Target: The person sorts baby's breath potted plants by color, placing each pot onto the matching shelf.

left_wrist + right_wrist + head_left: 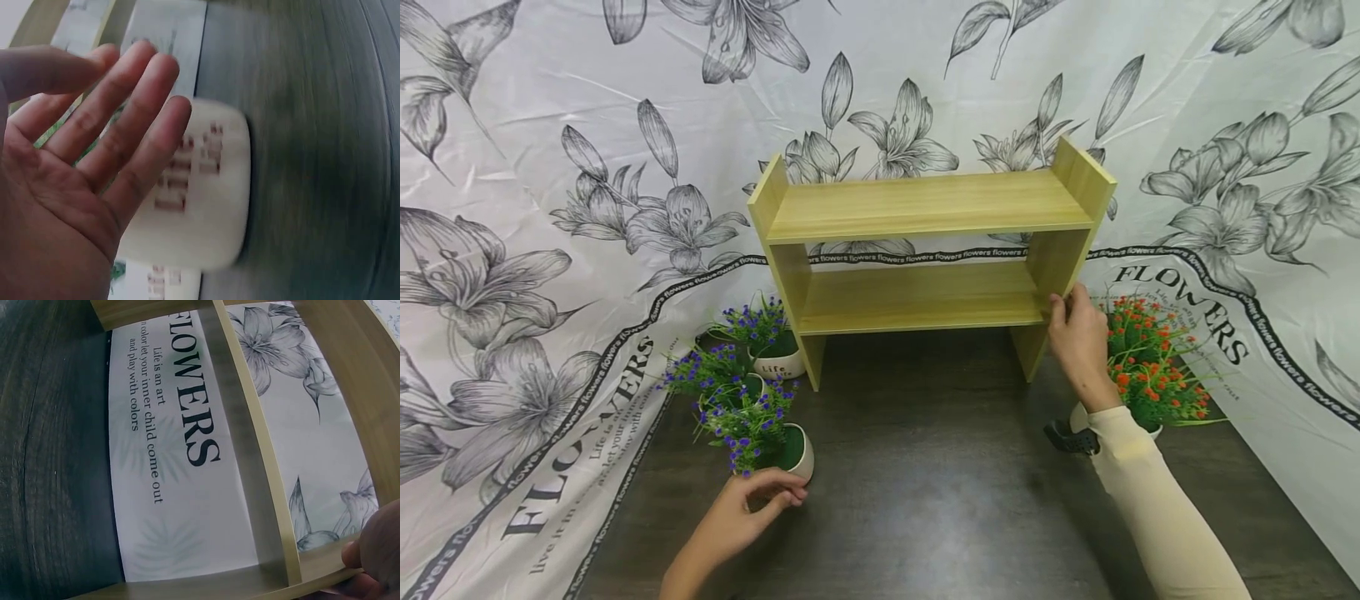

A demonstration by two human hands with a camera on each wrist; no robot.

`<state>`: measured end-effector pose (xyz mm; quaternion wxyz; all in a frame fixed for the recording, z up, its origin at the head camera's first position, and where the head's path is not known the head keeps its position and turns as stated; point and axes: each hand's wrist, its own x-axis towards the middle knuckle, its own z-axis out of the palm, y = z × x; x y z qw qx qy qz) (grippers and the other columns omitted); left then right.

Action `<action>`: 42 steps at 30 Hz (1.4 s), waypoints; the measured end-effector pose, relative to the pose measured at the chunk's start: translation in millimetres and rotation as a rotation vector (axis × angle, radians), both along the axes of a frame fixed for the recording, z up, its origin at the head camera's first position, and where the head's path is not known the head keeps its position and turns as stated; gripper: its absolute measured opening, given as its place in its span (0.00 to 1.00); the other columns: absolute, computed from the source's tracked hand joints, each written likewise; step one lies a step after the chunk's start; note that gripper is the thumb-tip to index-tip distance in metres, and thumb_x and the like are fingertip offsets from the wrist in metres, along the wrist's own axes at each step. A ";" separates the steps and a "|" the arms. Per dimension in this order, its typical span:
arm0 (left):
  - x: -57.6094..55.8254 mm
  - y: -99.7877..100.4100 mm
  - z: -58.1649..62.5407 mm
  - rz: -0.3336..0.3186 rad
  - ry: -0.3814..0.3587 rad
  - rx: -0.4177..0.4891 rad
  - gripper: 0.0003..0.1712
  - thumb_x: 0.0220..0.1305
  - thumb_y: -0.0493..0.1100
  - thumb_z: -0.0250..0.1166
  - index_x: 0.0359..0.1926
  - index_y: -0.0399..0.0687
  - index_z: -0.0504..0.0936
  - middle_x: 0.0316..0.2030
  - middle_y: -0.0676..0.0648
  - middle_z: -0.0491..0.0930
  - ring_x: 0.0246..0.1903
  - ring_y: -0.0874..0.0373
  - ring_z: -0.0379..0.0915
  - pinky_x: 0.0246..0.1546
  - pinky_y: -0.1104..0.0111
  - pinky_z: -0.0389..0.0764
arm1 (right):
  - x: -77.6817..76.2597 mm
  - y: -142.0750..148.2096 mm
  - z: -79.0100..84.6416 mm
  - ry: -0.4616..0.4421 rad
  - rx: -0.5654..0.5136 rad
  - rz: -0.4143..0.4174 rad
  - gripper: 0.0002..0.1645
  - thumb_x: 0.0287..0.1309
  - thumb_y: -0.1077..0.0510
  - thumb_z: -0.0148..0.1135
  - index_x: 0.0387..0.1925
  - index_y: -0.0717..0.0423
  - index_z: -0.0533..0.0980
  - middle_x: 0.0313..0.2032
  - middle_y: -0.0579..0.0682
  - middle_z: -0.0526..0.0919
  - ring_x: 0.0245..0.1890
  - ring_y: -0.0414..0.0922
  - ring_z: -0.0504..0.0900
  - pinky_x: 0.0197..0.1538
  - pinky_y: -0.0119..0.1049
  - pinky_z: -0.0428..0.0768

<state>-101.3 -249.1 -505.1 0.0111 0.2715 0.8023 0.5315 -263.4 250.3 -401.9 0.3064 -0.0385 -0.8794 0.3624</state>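
A light wooden two-tier desktop shelf [917,204] stands upright at the back of the dark table. My right hand [1081,346] grips its right side panel [1067,258], thumb at the front edge. The same grip shows at the lower right of the right wrist view. At the front left, my left hand [741,517] is right beside the nearest white pot [806,457] of purple flowers, fingers loosely extended. In the left wrist view these fingers [140,134] overlap the pot's lettered wall [219,187], with nothing held in the palm.
Two more pots of purple flowers [758,323] stand left of the shelf. Orange-flowered plants [1150,367] in white pots are at the right, next to my forearm, with a black strap [1067,437] at the wrist. A flower-printed cloth [587,275] hangs behind the dark table [895,467].
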 end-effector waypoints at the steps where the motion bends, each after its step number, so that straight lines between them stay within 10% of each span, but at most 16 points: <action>1: 1.0 -4.3 -0.7 0.002 0.009 -0.013 0.12 0.74 0.30 0.65 0.52 0.44 0.88 0.40 0.38 0.90 0.38 0.53 0.91 0.43 0.66 0.90 | 0.2 0.2 -0.1 -0.002 0.001 0.000 0.19 0.82 0.55 0.53 0.56 0.69 0.76 0.46 0.72 0.88 0.41 0.70 0.87 0.40 0.64 0.81; 7: 4.7 -27.2 -4.5 0.120 0.043 -0.077 0.07 0.71 0.28 0.67 0.43 0.39 0.89 0.34 0.44 0.90 0.31 0.60 0.88 0.37 0.71 0.87 | 0.6 0.6 -0.7 -0.011 0.014 0.005 0.20 0.83 0.54 0.52 0.57 0.69 0.76 0.44 0.72 0.88 0.37 0.68 0.87 0.36 0.60 0.80; 18: -9.7 -58.4 -22.7 0.548 0.171 -0.197 0.14 0.61 0.25 0.72 0.42 0.45 0.82 0.38 0.52 0.77 0.36 0.74 0.72 0.38 0.80 0.75 | 0.8 0.7 -1.0 -0.037 0.007 0.008 0.21 0.82 0.55 0.54 0.60 0.69 0.75 0.47 0.73 0.87 0.41 0.69 0.88 0.39 0.64 0.84; 23: -18.5 -62.7 -26.7 0.512 -0.001 -0.169 0.32 0.64 0.25 0.70 0.67 0.33 0.69 0.58 0.36 0.76 0.51 0.75 0.75 0.48 0.76 0.84 | -0.7 0.9 -1.2 -0.032 0.003 0.002 0.20 0.82 0.54 0.54 0.57 0.69 0.75 0.45 0.73 0.88 0.39 0.70 0.88 0.38 0.63 0.82; 26: -21.1 -63.6 -26.3 0.452 -0.130 -0.125 0.46 0.64 0.27 0.71 0.77 0.31 0.57 0.67 0.25 0.70 0.59 0.49 0.82 0.51 0.75 0.84 | -1.2 1.3 -1.5 -0.033 0.003 0.001 0.20 0.82 0.53 0.54 0.56 0.69 0.75 0.43 0.73 0.87 0.38 0.69 0.88 0.36 0.61 0.81; 30: -25.0 -62.5 -26.6 0.388 -0.271 -0.088 0.61 0.62 0.32 0.76 0.83 0.29 0.43 0.77 0.21 0.55 0.73 0.20 0.60 0.64 0.73 0.77 | -1.5 2.3 -1.8 -0.041 -0.001 0.010 0.20 0.83 0.53 0.53 0.57 0.69 0.75 0.45 0.73 0.88 0.39 0.69 0.88 0.37 0.62 0.82; 36: -30.7 -54.4 -30.9 0.411 -0.345 -0.194 0.68 0.58 0.45 0.81 0.83 0.28 0.44 0.80 0.23 0.52 0.80 0.26 0.47 0.79 0.34 0.52 | -1.1 3.0 -2.6 -0.051 0.001 0.019 0.22 0.83 0.52 0.53 0.59 0.69 0.75 0.49 0.74 0.87 0.43 0.70 0.89 0.39 0.64 0.84; 42: -36.2 -48.3 -34.8 0.415 -0.368 -0.197 0.69 0.55 0.48 0.83 0.82 0.30 0.45 0.79 0.25 0.54 0.80 0.28 0.49 0.78 0.32 0.51 | -1.7 4.0 -1.7 -0.061 0.003 0.013 0.21 0.82 0.52 0.55 0.59 0.68 0.75 0.51 0.73 0.87 0.45 0.70 0.89 0.42 0.65 0.85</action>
